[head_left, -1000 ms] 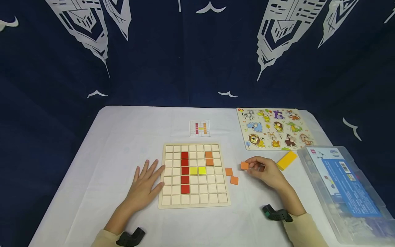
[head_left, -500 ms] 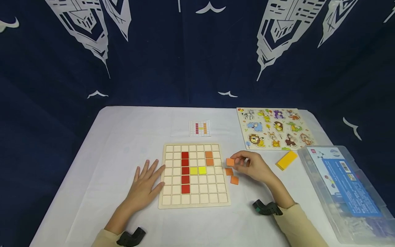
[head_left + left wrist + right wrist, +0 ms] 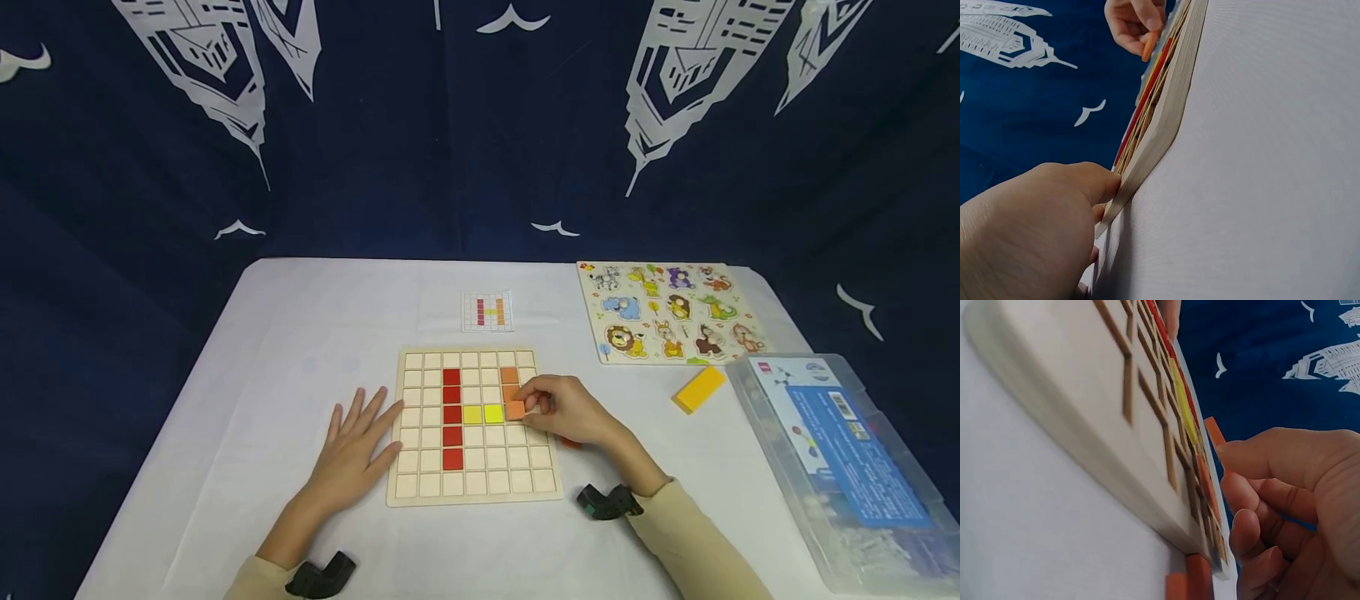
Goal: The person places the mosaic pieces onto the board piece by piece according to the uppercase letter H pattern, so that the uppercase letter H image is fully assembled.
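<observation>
My right hand [image 3: 566, 408] pinches an orange square tile [image 3: 515, 410] between thumb and fingers, over the wooden grid board [image 3: 474, 492]. The tile is just right of two yellow tiles [image 3: 483, 414] and below the orange tiles in the board's upper right. In the right wrist view the pinched tile [image 3: 1215, 431] is tilted, above the board surface. A column of red tiles [image 3: 452, 414] fills cells left of the yellow ones. Fingers spread, my left hand [image 3: 348, 458] lies flat on the table, its fingertips touching the board's left edge.
Loose orange tiles [image 3: 1177, 586] lie beside the board's right edge, mostly hidden by the right hand in the head view. Behind the board is a small pattern card [image 3: 487, 312]. An animal puzzle [image 3: 660, 321], a yellow block [image 3: 699, 389] and a clear plastic case [image 3: 832, 458] stand at right.
My right hand has carried the orange tile leftward from the table at right to over the board, beside the yellow tiles. The left hand has stayed in place.
</observation>
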`<state>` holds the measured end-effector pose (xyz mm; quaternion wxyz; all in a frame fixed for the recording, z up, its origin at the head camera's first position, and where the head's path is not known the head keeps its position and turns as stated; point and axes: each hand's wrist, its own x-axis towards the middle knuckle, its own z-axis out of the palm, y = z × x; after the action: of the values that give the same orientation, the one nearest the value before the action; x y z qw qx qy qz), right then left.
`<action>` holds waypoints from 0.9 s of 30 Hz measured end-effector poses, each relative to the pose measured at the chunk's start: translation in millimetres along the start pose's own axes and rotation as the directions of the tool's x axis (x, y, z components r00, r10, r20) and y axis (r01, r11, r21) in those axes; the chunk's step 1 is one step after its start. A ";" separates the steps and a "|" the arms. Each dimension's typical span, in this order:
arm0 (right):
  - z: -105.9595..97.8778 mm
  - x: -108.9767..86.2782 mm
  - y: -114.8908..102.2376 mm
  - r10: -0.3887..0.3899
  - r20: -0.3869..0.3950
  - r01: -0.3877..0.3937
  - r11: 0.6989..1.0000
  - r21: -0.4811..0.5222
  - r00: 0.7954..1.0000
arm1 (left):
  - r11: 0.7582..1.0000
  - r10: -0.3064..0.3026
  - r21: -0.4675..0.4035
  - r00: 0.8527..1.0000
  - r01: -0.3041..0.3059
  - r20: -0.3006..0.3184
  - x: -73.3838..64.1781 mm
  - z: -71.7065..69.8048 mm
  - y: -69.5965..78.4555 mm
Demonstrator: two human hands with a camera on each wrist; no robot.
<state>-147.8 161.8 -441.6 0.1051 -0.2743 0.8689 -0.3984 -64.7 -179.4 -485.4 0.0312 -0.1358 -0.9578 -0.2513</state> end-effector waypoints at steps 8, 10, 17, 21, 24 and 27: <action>5.3 1.1 2.4 0.005 0.001 -0.005 0.998 -0.061 1.000 | 1.000 0.004 -0.004 1.000 -0.004 0.001 0.6 0.8 1.1; 5.4 0.7 2.0 0.008 0.001 -0.008 0.998 -0.066 1.000 | 1.000 0.004 -0.005 1.000 -0.004 0.002 0.8 0.8 1.5; -6.4 -8.6 -2.1 0.011 -0.043 -0.012 0.999 -0.029 0.999 | 1.000 0.008 -0.003 1.000 -0.008 -0.001 1.0 1.1 2.8; -20.5 -21.2 -2.1 -0.016 -0.111 0.014 1.000 -0.018 0.994 | 1.000 0.006 -0.001 1.000 -0.006 0.000 0.9 0.7 2.7; -30.5 -34.7 -0.2 -0.024 -0.169 0.021 1.000 -0.019 0.985 | 1.000 0.004 0.002 1.000 -0.004 -0.002 0.6 0.3 2.4; -36.8 -49.2 3.8 -0.013 -0.218 0.007 1.000 -0.026 0.976 | 1.000 0.000 0.001 1.000 0.000 -0.002 0.2 0.1 1.8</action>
<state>-123.4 214.8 -421.9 0.0036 -0.2347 0.8787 -0.4156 -64.4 -177.8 -484.7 0.0322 -0.1354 -0.9580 -0.2508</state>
